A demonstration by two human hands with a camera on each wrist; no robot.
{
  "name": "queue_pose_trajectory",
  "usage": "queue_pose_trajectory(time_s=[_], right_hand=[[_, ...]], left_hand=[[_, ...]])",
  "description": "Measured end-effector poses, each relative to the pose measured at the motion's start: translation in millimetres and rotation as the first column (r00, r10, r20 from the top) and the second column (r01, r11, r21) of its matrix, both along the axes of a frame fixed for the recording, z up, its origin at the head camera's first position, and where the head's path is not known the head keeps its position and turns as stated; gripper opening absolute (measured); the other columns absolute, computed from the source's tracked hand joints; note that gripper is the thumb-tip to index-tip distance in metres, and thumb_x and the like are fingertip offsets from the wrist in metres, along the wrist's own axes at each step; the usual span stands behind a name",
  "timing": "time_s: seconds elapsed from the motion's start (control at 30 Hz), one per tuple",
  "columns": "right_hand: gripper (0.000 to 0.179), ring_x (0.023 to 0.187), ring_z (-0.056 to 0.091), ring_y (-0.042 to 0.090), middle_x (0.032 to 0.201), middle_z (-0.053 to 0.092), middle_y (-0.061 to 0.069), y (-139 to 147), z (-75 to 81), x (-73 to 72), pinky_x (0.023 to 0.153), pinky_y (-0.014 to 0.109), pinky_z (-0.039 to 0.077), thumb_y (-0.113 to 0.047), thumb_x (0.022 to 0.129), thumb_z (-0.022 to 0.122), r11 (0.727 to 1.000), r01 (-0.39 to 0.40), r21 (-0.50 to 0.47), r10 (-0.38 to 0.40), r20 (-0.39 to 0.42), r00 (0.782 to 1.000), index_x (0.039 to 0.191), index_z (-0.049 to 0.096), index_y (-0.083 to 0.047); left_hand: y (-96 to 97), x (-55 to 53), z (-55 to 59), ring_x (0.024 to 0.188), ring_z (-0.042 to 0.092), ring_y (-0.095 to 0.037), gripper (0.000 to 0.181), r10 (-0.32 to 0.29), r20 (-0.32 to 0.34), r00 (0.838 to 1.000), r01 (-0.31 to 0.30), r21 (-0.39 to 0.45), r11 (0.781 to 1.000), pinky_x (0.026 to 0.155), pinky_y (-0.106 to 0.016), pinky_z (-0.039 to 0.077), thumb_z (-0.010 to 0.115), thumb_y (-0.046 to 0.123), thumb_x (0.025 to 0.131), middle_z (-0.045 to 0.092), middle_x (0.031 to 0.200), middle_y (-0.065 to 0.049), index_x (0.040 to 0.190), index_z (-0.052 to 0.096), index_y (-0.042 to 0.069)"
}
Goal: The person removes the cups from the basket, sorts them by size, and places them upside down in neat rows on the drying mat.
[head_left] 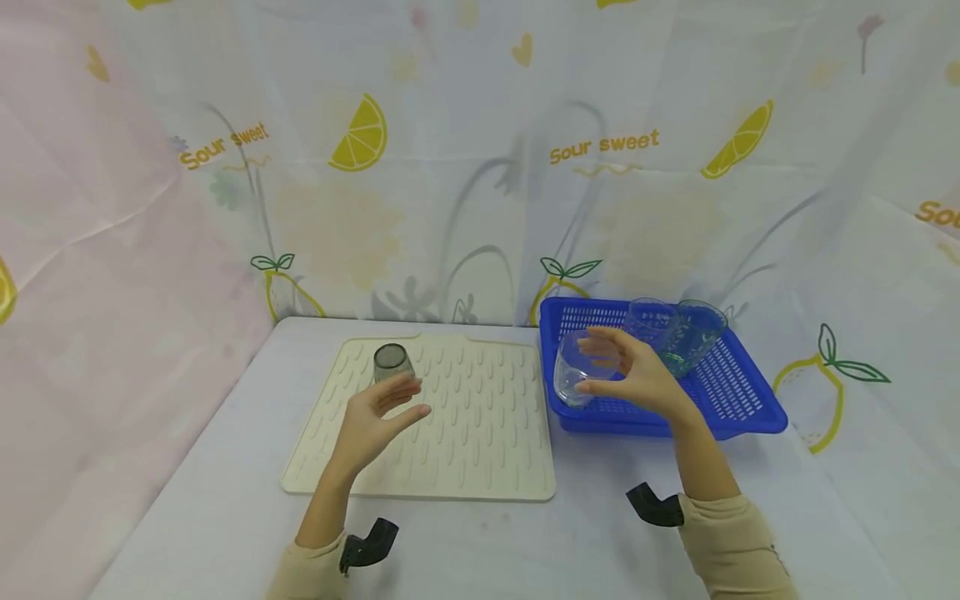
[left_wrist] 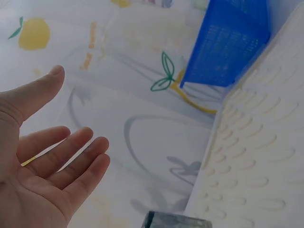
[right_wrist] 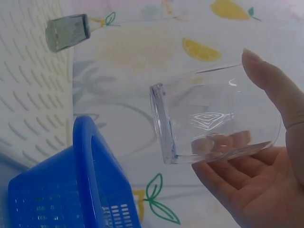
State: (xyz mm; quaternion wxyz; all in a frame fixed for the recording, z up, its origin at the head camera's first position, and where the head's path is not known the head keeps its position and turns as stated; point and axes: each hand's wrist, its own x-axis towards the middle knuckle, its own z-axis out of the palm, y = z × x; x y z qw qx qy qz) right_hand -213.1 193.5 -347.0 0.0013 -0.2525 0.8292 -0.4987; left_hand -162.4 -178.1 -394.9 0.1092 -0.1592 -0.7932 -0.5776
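Note:
My right hand point(head_left: 637, 375) holds a clear drinking glass point(head_left: 568, 375) over the left side of the blue basket. Its thumb lies on one side and the fingers on the other, as the right wrist view shows; the thick base of the glass point(right_wrist: 164, 126) points down. My left hand point(head_left: 367, 421) hovers over the cream ridged mat point(head_left: 480, 437), thumb spread from loosely bent fingers, holding nothing. Just beyond its fingertips a small grey-tinted glass point(head_left: 392, 357) stands upside down on the mat; only its end point(left_wrist: 175, 221) shows in the left wrist view.
The blue perforated basket point(head_left: 731, 400) sits on the white-covered table at the right, beside the mat. Inside it lean another clear glass point(head_left: 649, 317) and a greenish glass point(head_left: 696, 333). A lemon-printed cloth point(head_left: 450, 217) hangs behind the table.

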Motion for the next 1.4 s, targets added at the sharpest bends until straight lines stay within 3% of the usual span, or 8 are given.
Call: queue_pose_trajectory(time_s=[0.27, 0.5, 0.8, 0.9, 1.03, 1.13, 1.3, 1.4], right_hand=[[0.078, 0.122, 0.050, 0.038, 0.133, 0.050, 0.025, -22, 2.9, 1.8, 0.100, 0.048, 0.042, -0.004, 0.074, 0.079, 0.995, -0.094, -0.033, 0.094, -0.015, 0.995, 0.139, 0.036, 0.006], [0.081, 0.120, 0.051, 0.035, 0.130, 0.053, 0.023, -40, 0.8, 1.9, 0.099, 0.051, 0.044, -0.012, 0.072, 0.082, 0.987, -0.154, -0.046, 0.153, -0.021, 0.988, 0.138, 0.039, 0.004], [0.079, 0.119, 0.052, 0.037, 0.126, 0.054, 0.026, -59, 0.4, 4.6, 0.097, 0.054, 0.044, -0.003, 0.069, 0.082, 0.965, -0.243, -0.096, 0.241, -0.031, 0.970, 0.135, 0.040, 0.007], [0.078, 0.117, 0.053, 0.037, 0.122, 0.057, 0.024, -61, -0.5, 5.6, 0.096, 0.052, 0.046, -0.010, 0.069, 0.084, 0.960, -0.262, -0.102, 0.260, -0.036, 0.965, 0.133, 0.042, 0.007], [0.086, 0.115, 0.053, 0.039, 0.122, 0.056, 0.027, -64, -2.5, 6.5, 0.097, 0.038, 0.049, -0.032, 0.069, 0.084, 0.951, -0.285, -0.123, 0.280, -0.056, 0.958, 0.131, 0.043, 0.010], [0.089, 0.114, 0.053, 0.040, 0.123, 0.054, 0.029, -65, -6.0, 5.9, 0.095, 0.031, 0.050, -0.037, 0.069, 0.083, 0.938, -0.302, -0.168, 0.293, -0.079, 0.953, 0.130, 0.043, 0.013], [0.084, 0.108, 0.056, 0.040, 0.121, 0.053, 0.031, -66, -12.3, 4.0, 0.091, 0.029, 0.053, -0.033, 0.070, 0.083, 0.919, -0.316, -0.235, 0.293, -0.130, 0.947, 0.128, 0.044, 0.014], [0.084, 0.108, 0.059, 0.031, 0.120, 0.052, 0.032, -67, -13.8, 3.7, 0.090, 0.034, 0.054, -0.035, 0.070, 0.083, 0.912, -0.311, -0.268, 0.278, -0.153, 0.948, 0.127, 0.046, 0.015]], left_hand=[[31.2, -12.1, 14.4, 0.110, 0.059, -0.033, 0.057, -0.134, -0.061, 0.989, 0.136, 0.018, 0.991, 0.096, -0.032, 0.050, 0.075, 0.002, 0.078, 0.061, 0.119, -0.022, 0.129, 0.050, -0.008], [55.8, -19.0, 24.2, 0.111, 0.059, -0.031, 0.060, -0.213, -0.022, 0.977, 0.213, -0.001, 0.977, 0.096, -0.034, 0.049, 0.076, 0.006, 0.078, 0.061, 0.121, -0.020, 0.131, 0.050, -0.006], [76.4, -27.2, 29.6, 0.112, 0.059, -0.030, 0.060, -0.343, -0.035, 0.939, 0.343, -0.014, 0.939, 0.097, -0.037, 0.049, 0.076, 0.007, 0.078, 0.060, 0.122, -0.020, 0.131, 0.049, -0.007], [80.5, -28.2, 29.6, 0.113, 0.058, -0.030, 0.060, -0.383, -0.033, 0.923, 0.384, 0.002, 0.924, 0.098, -0.033, 0.048, 0.077, 0.008, 0.078, 0.059, 0.124, -0.020, 0.130, 0.051, -0.005], [83.2, -28.6, 29.7, 0.113, 0.059, -0.031, 0.062, -0.413, -0.023, 0.910, 0.414, 0.030, 0.910, 0.097, -0.032, 0.049, 0.079, 0.009, 0.075, 0.059, 0.124, -0.020, 0.129, 0.052, -0.005], [84.9, -27.9, 31.0, 0.114, 0.058, -0.031, 0.064, -0.416, -0.009, 0.909, 0.416, 0.037, 0.908, 0.097, -0.031, 0.049, 0.080, 0.010, 0.074, 0.059, 0.125, -0.020, 0.130, 0.051, -0.005], [88.9, -27.7, 33.5, 0.117, 0.056, -0.030, 0.071, -0.411, 0.008, 0.912, 0.410, 0.027, 0.912, 0.099, -0.031, 0.047, 0.080, 0.014, 0.075, 0.056, 0.128, -0.020, 0.134, 0.046, -0.005], [90.5, -28.8, 34.6, 0.119, 0.055, -0.031, 0.072, -0.410, 0.001, 0.912, 0.410, 0.026, 0.912, 0.100, -0.032, 0.046, 0.080, 0.014, 0.076, 0.055, 0.130, -0.020, 0.136, 0.044, -0.005]])
